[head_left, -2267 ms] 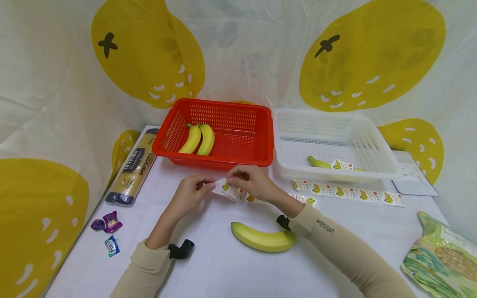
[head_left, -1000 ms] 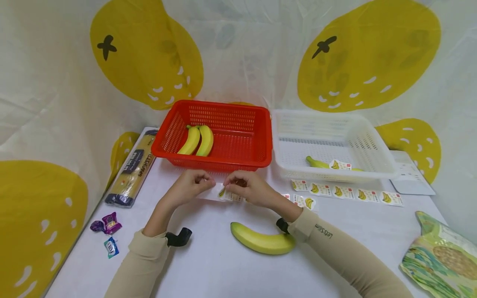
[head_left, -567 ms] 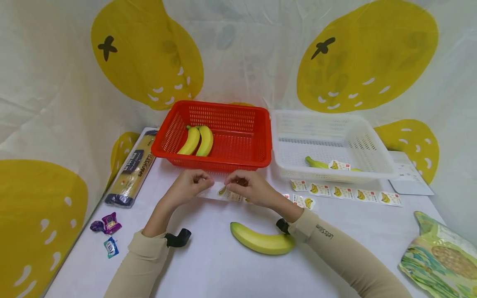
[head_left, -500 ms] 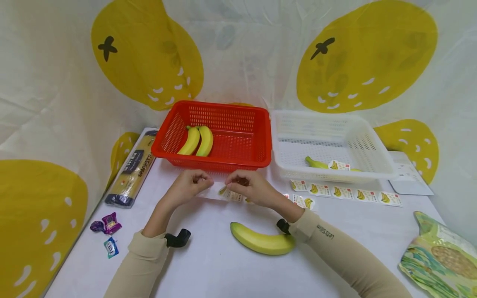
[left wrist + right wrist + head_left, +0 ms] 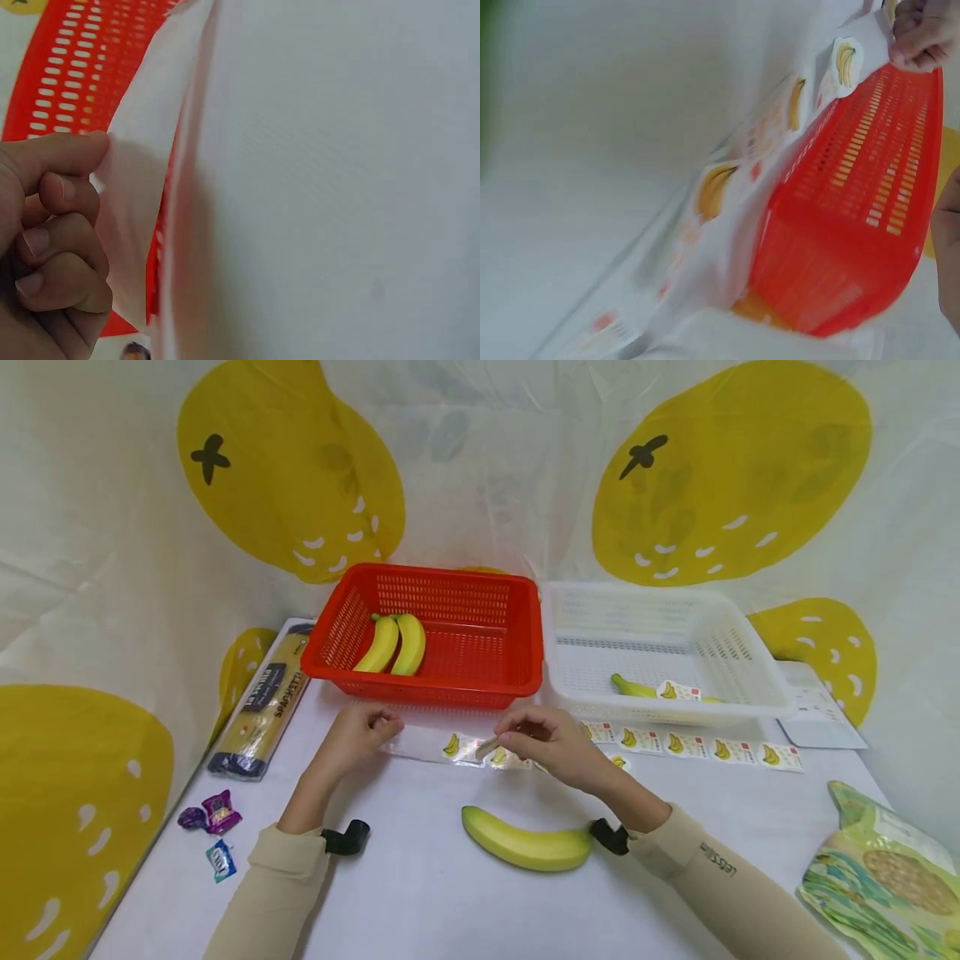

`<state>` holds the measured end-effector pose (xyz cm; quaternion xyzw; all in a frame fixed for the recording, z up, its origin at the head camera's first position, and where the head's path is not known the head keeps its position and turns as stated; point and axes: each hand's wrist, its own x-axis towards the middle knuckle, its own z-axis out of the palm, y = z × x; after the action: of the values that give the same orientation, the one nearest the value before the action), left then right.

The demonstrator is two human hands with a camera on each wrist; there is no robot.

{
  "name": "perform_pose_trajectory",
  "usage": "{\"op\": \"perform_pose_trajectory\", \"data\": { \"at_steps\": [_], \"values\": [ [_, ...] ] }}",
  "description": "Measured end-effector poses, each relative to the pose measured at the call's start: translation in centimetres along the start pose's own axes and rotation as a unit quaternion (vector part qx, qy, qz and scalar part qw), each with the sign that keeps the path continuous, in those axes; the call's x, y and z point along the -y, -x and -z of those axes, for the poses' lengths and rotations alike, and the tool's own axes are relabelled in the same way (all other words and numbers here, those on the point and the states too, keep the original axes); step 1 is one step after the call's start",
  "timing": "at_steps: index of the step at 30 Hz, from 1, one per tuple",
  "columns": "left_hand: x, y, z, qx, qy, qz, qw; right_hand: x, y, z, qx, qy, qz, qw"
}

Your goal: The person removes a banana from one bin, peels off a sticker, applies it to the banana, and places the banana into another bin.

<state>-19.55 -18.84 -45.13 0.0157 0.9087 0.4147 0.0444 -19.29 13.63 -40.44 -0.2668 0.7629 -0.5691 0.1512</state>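
Observation:
In the head view my left hand pinches the bare left end of a strip of banana stickers in front of the red basket. The left wrist view shows thumb and fingers of the left hand at the edge of the white backing paper. My right hand pinches a small pale sticker, seen nearly edge-on above the strip. Only part of the right hand shows in the right wrist view. A whole yellow banana lies nearer me, between the forearms.
A red basket holds two bananas. Beside it, a white basket holds a banana with a sticker. A second sticker strip lies before it. Spaghetti, candies and a green bag flank the table.
The hands have moved apart: the right hand has gone right with a sticker lifted off the strip, and the left has shifted slightly left with the strip's end. The banana stays put.

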Motion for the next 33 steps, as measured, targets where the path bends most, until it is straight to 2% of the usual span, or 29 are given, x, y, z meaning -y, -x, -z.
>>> {"op": "perform_pose_trajectory", "data": {
  "at_steps": [9, 14, 18, 24, 28, 31, 33],
  "values": [
    [1.0, 0.0, -0.2, -0.012, -0.029, 0.01, 0.9994, 0.1, 2.9, 1.9, -0.028, 0.004, -0.053, 0.998],
    [0.4, 0.1, -0.5, -0.017, -0.033, 0.011, 0.9992, 0.1, 3.4, 2.0, -0.032, -0.009, -0.05, 0.998],
    [-0.7, 0.4, -0.7, -0.015, -0.06, -0.001, 0.9981, 0.1, 3.6, 1.8, -0.03, -0.014, -0.047, 0.998],
    [-3.8, 1.0, -1.1, -0.023, -0.102, -0.053, 0.9931, 0.2, 3.7, 1.7, -0.034, -0.002, -0.052, 0.998],
    [-6.8, 2.1, -1.9, -0.026, -0.041, -0.122, 0.9913, 0.3, 3.8, 1.8, -0.04, 0.004, -0.05, 0.998],
    [-9.1, 3.1, -2.7, -0.017, 0.028, -0.179, 0.9832, 0.4, 3.9, 1.8, -0.049, 0.006, -0.049, 0.998],
    [-10.4, 3.5, -3.3, -0.01, 0.055, -0.209, 0.9764, 0.4, 3.9, 1.7, -0.053, 0.007, -0.05, 0.997]
  ]
}}
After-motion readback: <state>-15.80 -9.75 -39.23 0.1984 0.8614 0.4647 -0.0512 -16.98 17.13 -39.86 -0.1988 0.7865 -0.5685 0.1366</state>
